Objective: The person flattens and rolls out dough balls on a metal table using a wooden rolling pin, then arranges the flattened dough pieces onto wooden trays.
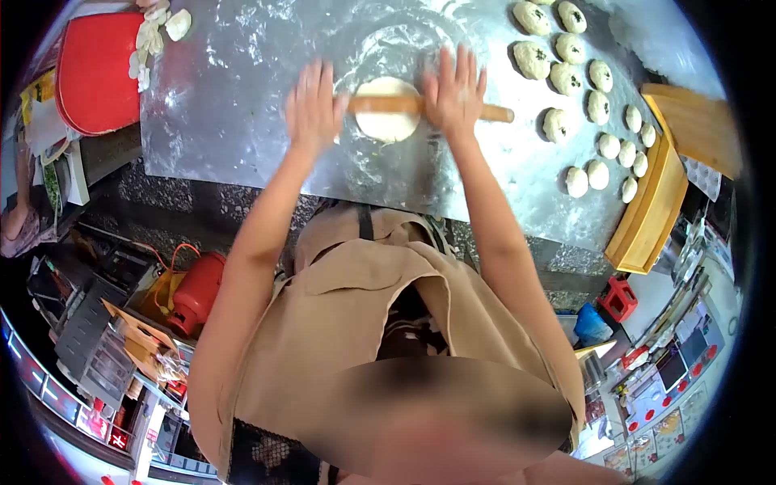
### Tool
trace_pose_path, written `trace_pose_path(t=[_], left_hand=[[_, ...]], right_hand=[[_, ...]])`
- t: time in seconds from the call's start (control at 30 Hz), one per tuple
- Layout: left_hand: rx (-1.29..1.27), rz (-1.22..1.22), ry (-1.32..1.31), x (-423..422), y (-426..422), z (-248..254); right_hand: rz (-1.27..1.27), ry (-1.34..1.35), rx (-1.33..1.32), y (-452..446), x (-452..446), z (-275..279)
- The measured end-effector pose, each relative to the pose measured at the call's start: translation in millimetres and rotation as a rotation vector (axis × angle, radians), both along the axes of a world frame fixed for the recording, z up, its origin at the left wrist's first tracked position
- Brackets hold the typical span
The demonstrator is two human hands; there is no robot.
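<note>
A flattened round of dough (388,128) lies on the floured metal worktop (242,121). Across it rests a wooden rolling pin (386,104). My left hand (314,107) lies flat over the pin's left end, fingers stretched forward, and hides that end. On the pin's right part is my right hand (454,93), its fingers spread and slightly blurred; the pin's tip sticks out beyond it. Both palms press on the pin from above, with no fingers wrapped round it.
Several filled dough balls (531,61) with dark specks and smaller plain ones (597,174) sit at the right. A wooden box (647,218) stands at the right edge. A red chair-like panel (99,73) and pale dough pieces (149,40) are at the far left. A red gas cylinder (198,293) stands below.
</note>
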State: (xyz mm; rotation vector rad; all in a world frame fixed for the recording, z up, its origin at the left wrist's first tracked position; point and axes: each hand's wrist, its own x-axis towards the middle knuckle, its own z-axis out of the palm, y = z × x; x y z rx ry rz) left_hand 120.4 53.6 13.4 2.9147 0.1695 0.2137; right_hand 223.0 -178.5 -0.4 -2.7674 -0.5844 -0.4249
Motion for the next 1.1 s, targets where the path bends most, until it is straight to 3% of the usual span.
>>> trace_pose_path(t=[0.1, 0.17, 0.27, 0.33, 0.37, 0.43, 0.5, 0.53, 0.6, 0.7, 0.77, 0.87, 0.97, 1.03, 1.1], left_hand=[[-0.028, 0.005, 0.118, -74.6, -31.4, 20.2], [-0.414, 0.203, 0.244, -44.3, -51.4, 45.6], [-0.327, 0.015, 0.066, 17.9, -62.5, 19.4], [-0.363, -0.228, 0.293, 31.7, -57.2, 1.9], [-0.361, -0.224, 0.291, 25.9, -50.6, 3.6], [-0.449, 0.263, 0.445, -6.4, -27.4, 32.0], [-0.265, 0.268, 0.165, -60.7, -13.5, 30.9], [-0.261, 0.278, 0.167, -75.8, -7.8, 23.8], [0.004, 0.124, 0.113, -95.1, 0.8, 11.0], [0.134, 0.163, 0.017, -34.5, 31.2, -1.5], [0.078, 0.241, -0.094, 17.7, 59.9, -11.1], [0.062, 0.337, -0.054, 38.6, 68.5, -11.8], [0.03, 0.318, 0.043, -31.2, 37.9, -16.1], [0.047, 0.32, 0.024, -25.5, 42.1, -15.3], [0.05, 0.337, -0.023, -10.8, 49.4, -15.3]], right_hand=[[0.064, 0.186, -0.054, -37.3, -107.1, 9.6], [0.054, 0.187, 0.022, -44.9, -139.8, 13.0], [0.149, 0.199, -0.008, -51.3, -146.5, -0.1], [0.132, 0.212, 0.015, -46.0, -149.5, 15.0], [0.104, 0.229, 0.043, -42.9, -150.2, 21.7], [0.105, 0.237, 0.016, -41.9, -156.8, 25.6], [0.117, 0.239, -0.009, -33.3, -152.9, 25.5], [0.102, 0.273, 0.01, -22.1, -143.3, 25.3], [0.091, 0.238, 0.02, 2.6, -111.1, 17.4], [0.061, 0.0, 0.044, 50.0, -25.8, -1.4], [0.02, -0.086, 0.117, 76.7, 31.3, 1.0], [-0.025, -0.06, 0.201, 84.6, 48.9, -6.5], [0.014, 0.051, 0.026, 52.4, -18.1, -9.6], [0.025, 0.119, -0.018, 50.1, -41.8, 0.1], [0.007, 0.007, 0.079, 68.0, -5.8, -2.9]])
